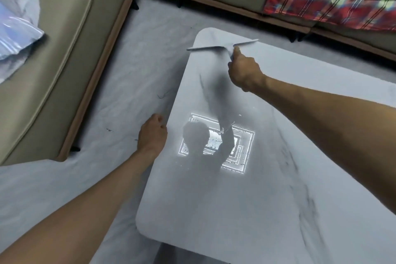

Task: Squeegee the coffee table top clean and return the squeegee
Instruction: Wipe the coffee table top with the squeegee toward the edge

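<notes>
Right hand (244, 73) clamped on squeegee (222, 47) at coffee table (257, 210) far end; left hand (152, 135) curled, at table edge.

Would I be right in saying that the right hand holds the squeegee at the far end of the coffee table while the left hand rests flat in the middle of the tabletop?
Not quite. The head view shows the left hand on the coffee table's left edge, not the middle. The right hand does hold the squeegee at the far end.
</notes>
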{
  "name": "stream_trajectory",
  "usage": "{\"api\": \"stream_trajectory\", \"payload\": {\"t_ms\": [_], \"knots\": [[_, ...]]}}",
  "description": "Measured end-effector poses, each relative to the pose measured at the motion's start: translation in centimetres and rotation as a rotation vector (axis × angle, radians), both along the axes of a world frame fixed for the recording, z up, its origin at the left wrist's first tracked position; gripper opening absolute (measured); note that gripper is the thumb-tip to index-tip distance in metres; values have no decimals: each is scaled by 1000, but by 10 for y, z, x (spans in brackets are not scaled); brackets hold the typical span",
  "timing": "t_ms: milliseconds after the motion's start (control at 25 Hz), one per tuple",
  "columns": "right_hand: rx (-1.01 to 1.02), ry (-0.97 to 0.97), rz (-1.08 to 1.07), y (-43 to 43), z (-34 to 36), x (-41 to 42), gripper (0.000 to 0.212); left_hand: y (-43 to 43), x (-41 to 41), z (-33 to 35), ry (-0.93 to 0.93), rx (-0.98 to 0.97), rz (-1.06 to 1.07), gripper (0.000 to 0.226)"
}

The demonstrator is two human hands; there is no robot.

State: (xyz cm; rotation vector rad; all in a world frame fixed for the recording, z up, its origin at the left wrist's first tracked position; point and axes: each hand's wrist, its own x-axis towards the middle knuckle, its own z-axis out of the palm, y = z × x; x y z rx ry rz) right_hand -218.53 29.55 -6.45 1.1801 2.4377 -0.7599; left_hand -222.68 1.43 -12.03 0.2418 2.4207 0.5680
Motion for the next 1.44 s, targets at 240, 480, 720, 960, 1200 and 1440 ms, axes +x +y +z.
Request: {"api": "stream_trajectory", "payload": {"t_ms": [240,480,720,960,1200,1440], "knots": [[52,-37,472,-61,-4,81,55,-7,2,0,-125,20,42,55],[90,-282,678,-26,45,176,52,5,17,10,-159,-75,-163,39],[144,-38,293,43,31,99,50,16,41,0,-77,-167,-407,69],[106,-60,73,52,6,91,37,30,43,-10,-165,-321,-436,81],[3,-222,190,-11,36,210,52,39,45,-10,-230,-408,-468,80],[89,-41,127,49,49,164,42,43,45,-16,-227,-467,-495,80]]}}
